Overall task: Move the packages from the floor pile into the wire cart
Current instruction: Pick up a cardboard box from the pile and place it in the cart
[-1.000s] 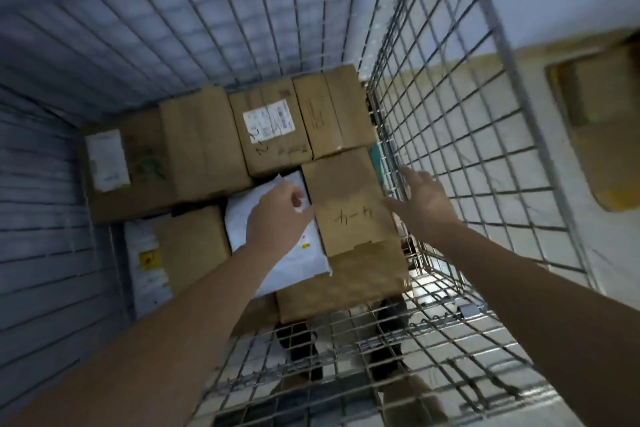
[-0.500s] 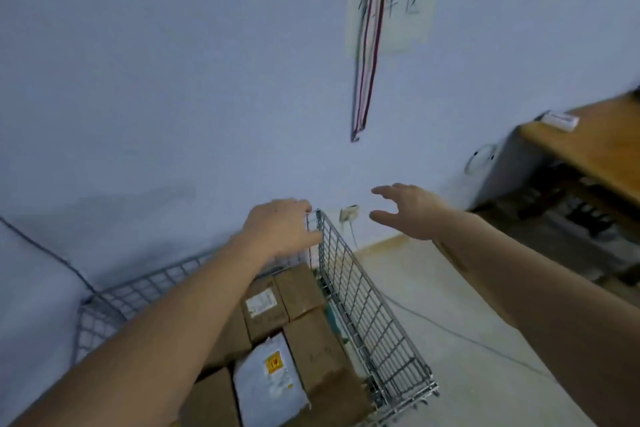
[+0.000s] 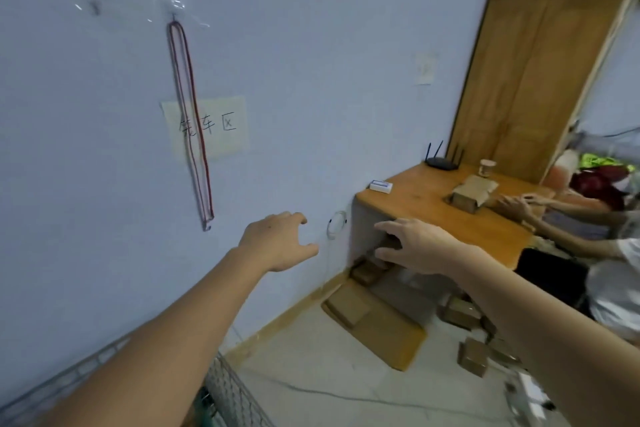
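Pale blue wall (image 3: pixel 311 45) with handwritten paper sign (image 3: pixel 221 126), partly unreadable; wooden desk (image 3: pixel 422 204) far right; cardboard packages (image 3: pixel 374 319) on floor; left hand (image 3: pixel 277 243) and right hand (image 3: pixel 415 246) spread wide, holding nothing.

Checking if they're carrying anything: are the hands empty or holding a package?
Empty: left hand and right hand show spread fingers around nothing.

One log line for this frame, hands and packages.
left hand: open, empty | right hand: open, empty | floor packages: untouched | wire cart: lower left edge
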